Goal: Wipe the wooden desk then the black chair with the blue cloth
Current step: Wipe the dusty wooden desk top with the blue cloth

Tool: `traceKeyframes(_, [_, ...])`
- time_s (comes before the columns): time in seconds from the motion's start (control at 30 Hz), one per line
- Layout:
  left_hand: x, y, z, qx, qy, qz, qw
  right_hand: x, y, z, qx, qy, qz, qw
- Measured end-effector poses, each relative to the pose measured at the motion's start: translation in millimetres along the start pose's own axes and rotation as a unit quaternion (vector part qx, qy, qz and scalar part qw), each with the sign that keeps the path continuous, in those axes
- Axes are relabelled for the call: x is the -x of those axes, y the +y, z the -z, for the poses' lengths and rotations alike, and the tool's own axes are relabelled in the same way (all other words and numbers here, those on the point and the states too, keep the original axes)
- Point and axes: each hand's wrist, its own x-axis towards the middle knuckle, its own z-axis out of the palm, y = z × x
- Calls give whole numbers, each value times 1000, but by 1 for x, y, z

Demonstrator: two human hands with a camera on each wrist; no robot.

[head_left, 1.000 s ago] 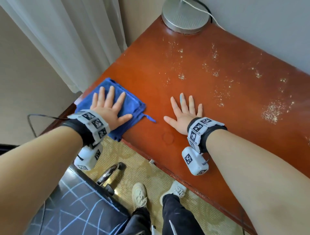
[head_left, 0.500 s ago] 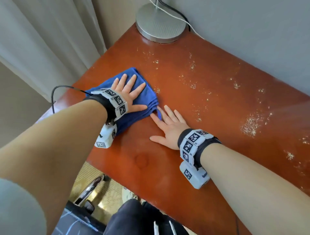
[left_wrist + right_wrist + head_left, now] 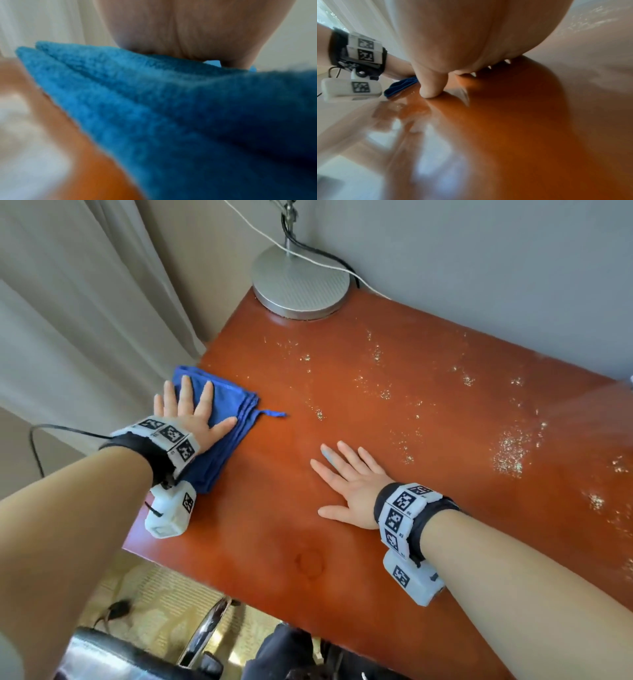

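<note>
The folded blue cloth (image 3: 227,422) lies at the left edge of the reddish wooden desk (image 3: 376,542). My left hand (image 3: 190,410) presses flat on it with straight, spread fingers; in the left wrist view the cloth (image 3: 171,108) fills the frame under the palm (image 3: 188,27). My right hand (image 3: 349,481) rests flat and spread on the bare desk to the right of the cloth, holding nothing; its thumb (image 3: 431,86) touches the wood (image 3: 522,135). A corner of the black chair (image 3: 113,655) shows at the bottom left, below the desk's front edge.
A round silver lamp base (image 3: 299,284) with cables stands at the desk's far left corner against the grey wall. Pale specks (image 3: 510,450) are scattered over the desk's middle and right. A white curtain (image 3: 85,320) hangs left of the desk.
My left hand slid the cloth from the front left corner towards the middle, then back out to the desk's left edge. The right hand stayed flat, and a gap has opened between it and the cloth.
</note>
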Motion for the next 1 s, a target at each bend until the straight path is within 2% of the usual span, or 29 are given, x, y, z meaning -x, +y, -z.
traceKeyframes(0.1, [34, 5, -15, -72, -33, -84, 993, 1, -4, 4, 2, -1, -6, 1000])
traceKeyframes(0.2, [59, 24, -26, -139, -59, -174, 973, 2, -4, 8, -12, 4, -7, 1000])
traceKeyframes(0.3, [55, 34, -23, -154, -68, -200, 965, 3, -6, 9, -26, 5, -13, 1000])
traceKeyframes(0.47, [18, 47, -7, -162, -60, -232, 957, 3, -10, 10, -31, 2, -27, 999])
traceKeyframes(0.57, [-6, 55, 6, -126, -45, -213, 968, 3, -13, 11, -29, -1, -38, 999])
traceKeyframes(0.73, [-31, 40, 18, -37, -34, -112, 992, 0, -18, 13, -45, -6, -61, 997])
traceKeyframes(0.9, [-17, -1, 9, 9, -12, -28, 999, 0, -20, 13, -53, -4, -63, 997])
traceKeyframes(1.0, [8, -13, -5, -13, -8, -28, 1000, -1, -21, 13, -47, -12, -63, 997])
